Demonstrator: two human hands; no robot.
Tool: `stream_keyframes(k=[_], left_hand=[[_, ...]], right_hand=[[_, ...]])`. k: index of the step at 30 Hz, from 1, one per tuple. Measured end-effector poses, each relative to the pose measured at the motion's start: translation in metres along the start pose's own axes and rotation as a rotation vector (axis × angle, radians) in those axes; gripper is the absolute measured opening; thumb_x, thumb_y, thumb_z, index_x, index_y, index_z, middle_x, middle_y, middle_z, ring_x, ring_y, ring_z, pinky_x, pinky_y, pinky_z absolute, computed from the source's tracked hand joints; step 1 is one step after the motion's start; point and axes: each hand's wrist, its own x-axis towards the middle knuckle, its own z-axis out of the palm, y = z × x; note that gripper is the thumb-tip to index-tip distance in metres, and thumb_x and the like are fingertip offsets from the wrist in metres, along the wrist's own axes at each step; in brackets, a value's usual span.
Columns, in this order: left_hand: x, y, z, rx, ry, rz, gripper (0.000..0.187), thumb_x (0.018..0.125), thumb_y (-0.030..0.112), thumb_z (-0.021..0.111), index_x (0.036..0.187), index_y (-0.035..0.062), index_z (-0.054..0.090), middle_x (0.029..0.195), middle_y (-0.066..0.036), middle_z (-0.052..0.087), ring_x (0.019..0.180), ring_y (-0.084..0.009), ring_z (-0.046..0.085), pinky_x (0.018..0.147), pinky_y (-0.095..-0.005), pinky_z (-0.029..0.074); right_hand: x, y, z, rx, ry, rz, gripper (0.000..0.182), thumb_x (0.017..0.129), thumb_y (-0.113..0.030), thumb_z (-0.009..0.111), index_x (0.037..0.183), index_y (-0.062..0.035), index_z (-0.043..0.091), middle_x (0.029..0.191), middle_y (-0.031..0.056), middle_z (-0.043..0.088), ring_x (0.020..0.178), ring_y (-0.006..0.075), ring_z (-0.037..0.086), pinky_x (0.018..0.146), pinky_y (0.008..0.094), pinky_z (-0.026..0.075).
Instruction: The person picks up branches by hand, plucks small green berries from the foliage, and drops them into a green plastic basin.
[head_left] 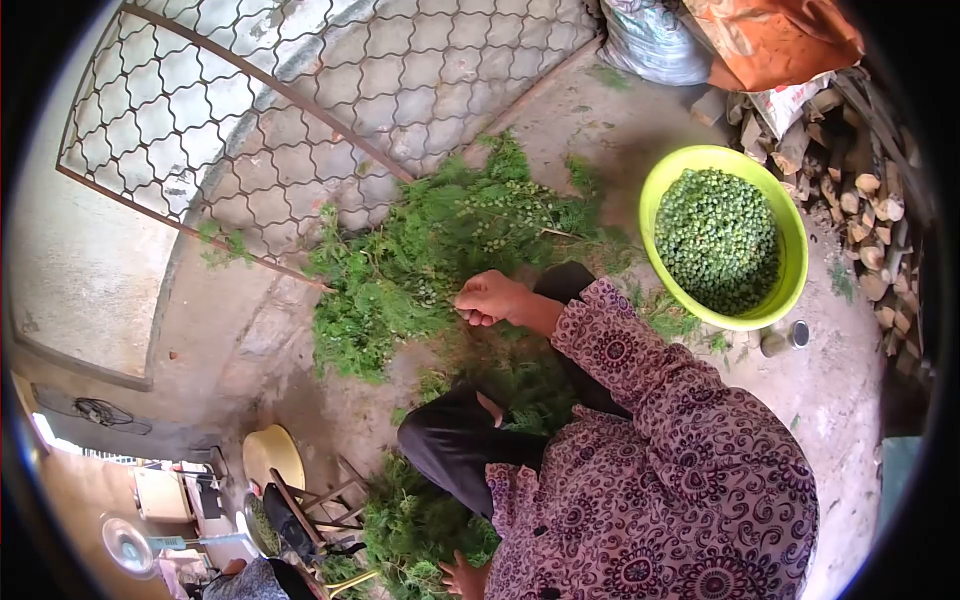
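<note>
My right hand (492,298) is closed, its fingers pinched together over the edge of a large heap of feathery green branches (430,240) with small green berries; what it pinches is too small to make out. Low in the view, my left hand (465,577) has its fingers spread against a second pile of green branches (415,520). To the right of my right hand stands a yellow-green basin (792,285) filled with round green berries (715,240). A small metal can (797,336) is beside the basin's lower rim.
Stacked firewood (870,230) lines the right side, below an orange sack (770,40) and a pale sack (655,45). A wire-mesh panel (330,120) leans at the upper left. Lower left are a yellow tub (273,457), a wooden stool (335,500), a fan (128,545) and another person (245,582).
</note>
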Motion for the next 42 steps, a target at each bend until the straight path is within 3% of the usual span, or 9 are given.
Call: stream_keyframes(k=[14, 22, 26, 29, 32, 33, 36, 38, 42], left_hand=[[-0.016, -0.057, 0.078, -0.111, 0.026, -0.134, 0.080, 0.054, 0.057, 0.067, 0.122, 0.0198, 0.044, 0.136, -0.017, 0.022, 0.117, -0.0412, 0.029, 0.088, -0.0541, 0.034], [-0.019, -0.075, 0.086, -0.117, -0.008, -0.187, 0.085, 0.051, 0.058, 0.069, 0.123, 0.0210, 0.044, 0.136, -0.017, 0.022, 0.116, -0.0419, 0.030, 0.089, -0.0537, 0.034], [-0.012, -0.083, 0.045, -0.356, -0.160, 0.040, 0.077, 0.054, 0.053, 0.069, 0.120, 0.0185, 0.048, 0.135, -0.018, 0.024, 0.120, -0.0362, 0.030, 0.092, -0.0493, 0.035], [-0.006, -0.087, 0.049, -0.477, -0.043, 0.122, 0.071, 0.057, 0.047, 0.070, 0.113, 0.0075, 0.054, 0.129, -0.021, 0.034, 0.113, -0.0338, 0.041, 0.091, -0.0409, 0.038], [0.002, -0.091, 0.057, -0.501, -0.034, 0.146, 0.065, 0.060, 0.043, 0.068, 0.113, 0.0073, 0.054, 0.121, -0.021, 0.043, 0.106, -0.0343, 0.047, 0.087, -0.0431, 0.040], [0.003, -0.091, 0.061, -0.479, 0.087, 0.232, 0.057, 0.062, 0.038, 0.065, 0.108, 0.0058, 0.057, 0.110, -0.019, 0.051, 0.100, -0.0340, 0.050, 0.083, -0.0438, 0.041], [-0.020, -0.065, 0.024, -0.708, 0.188, 0.120, 0.050, 0.062, 0.037, 0.063, 0.101, 0.0051, 0.060, 0.108, -0.018, 0.053, 0.099, -0.0334, 0.050, 0.083, -0.0431, 0.041], [-0.005, -0.061, 0.022, -0.660, 0.300, 0.142, 0.045, 0.064, 0.034, 0.062, 0.097, 0.0035, 0.062, 0.112, -0.019, 0.051, 0.102, -0.0338, 0.049, 0.086, -0.0428, 0.039], [0.005, -0.029, -0.052, -0.713, 0.495, 0.337, 0.041, 0.067, 0.028, 0.061, 0.098, 0.0020, 0.060, 0.114, -0.020, 0.050, 0.106, -0.0349, 0.046, 0.091, -0.0435, 0.034]], right_hand=[[0.000, 0.000, 0.007, -0.043, -0.115, 0.036, 0.025, 0.080, -0.024, 0.057, 0.090, -0.0010, 0.057, 0.074, 0.0044, 0.059, 0.060, 0.0097, 0.055, 0.051, 0.0222, 0.045], [-0.011, -0.018, -0.023, 0.300, -0.063, 0.047, 0.017, 0.082, -0.022, 0.055, 0.088, -0.0061, 0.057, 0.076, 0.0029, 0.059, 0.060, 0.0077, 0.054, 0.053, 0.0204, 0.043], [-0.013, -0.022, -0.033, 0.553, -0.106, 0.011, 0.014, 0.082, -0.021, 0.056, 0.085, -0.0070, 0.057, 0.074, 0.0026, 0.058, 0.059, 0.0087, 0.053, 0.054, 0.0218, 0.043], [-0.012, -0.027, -0.041, 0.720, -0.153, -0.017, 0.015, 0.083, -0.020, 0.055, 0.085, -0.0059, 0.057, 0.075, 0.0031, 0.058, 0.059, 0.0092, 0.052, 0.054, 0.0221, 0.043], [-0.014, -0.029, -0.049, 0.832, -0.123, -0.038, 0.016, 0.084, -0.020, 0.053, 0.085, -0.0047, 0.057, 0.074, 0.0036, 0.058, 0.058, 0.0097, 0.051, 0.052, 0.0223, 0.043], [-0.012, -0.027, -0.053, 0.841, -0.095, -0.046, 0.017, 0.085, -0.021, 0.052, 0.086, -0.0047, 0.057, 0.075, 0.0035, 0.058, 0.059, 0.0095, 0.052, 0.052, 0.0222, 0.043], [-0.012, -0.028, -0.055, 0.861, -0.049, -0.046, 0.019, 0.086, -0.023, 0.051, 0.086, -0.0050, 0.057, 0.075, 0.0034, 0.058, 0.059, 0.0095, 0.051, 0.051, 0.0221, 0.043], [-0.012, -0.029, -0.054, 0.870, -0.034, -0.041, 0.018, 0.085, -0.023, 0.051, 0.084, -0.0052, 0.057, 0.074, 0.0035, 0.057, 0.057, 0.0097, 0.051, 0.050, 0.0221, 0.042], [-0.011, -0.029, -0.051, 0.859, -0.033, -0.035, 0.019, 0.086, -0.023, 0.051, 0.082, -0.0054, 0.056, 0.073, 0.0034, 0.057, 0.057, 0.0096, 0.050, 0.050, 0.0221, 0.042]])
